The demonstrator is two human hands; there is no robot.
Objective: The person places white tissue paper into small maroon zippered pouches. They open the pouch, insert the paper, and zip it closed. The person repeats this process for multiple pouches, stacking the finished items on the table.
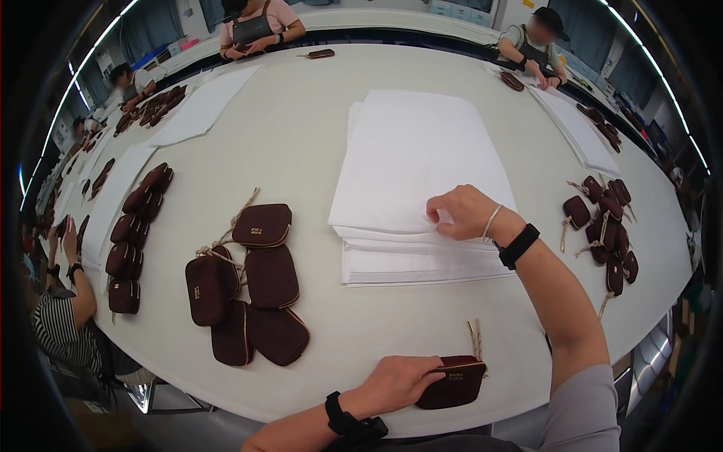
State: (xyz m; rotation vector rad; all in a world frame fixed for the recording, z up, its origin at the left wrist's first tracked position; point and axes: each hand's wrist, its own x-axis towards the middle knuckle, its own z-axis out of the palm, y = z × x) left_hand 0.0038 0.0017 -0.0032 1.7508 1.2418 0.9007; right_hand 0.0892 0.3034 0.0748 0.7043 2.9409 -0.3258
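Near the table's front edge, my left hand [403, 384] has its thumb and fingers closed on the left end of a small dark brown zip pouch [461, 388]. The pouch has a gold-coloured zip and a beige cord pull standing up at its right end. My right hand [468, 213] is over the stack of white paper sheets [410, 162], near the front of its top sheet. Its fingers are curled towards the thumb against the paper; whether they pinch a sheet I cannot tell. The stack's lower sheets show at the front.
Several dark brown pouches [273, 277] are grouped left of the stack. Another row of pouches [129, 256] stands farther left, beside more paper [113, 203]. To the right is a pile of corded pouches [606, 226]. Other people [531, 56] work around the table's edge.
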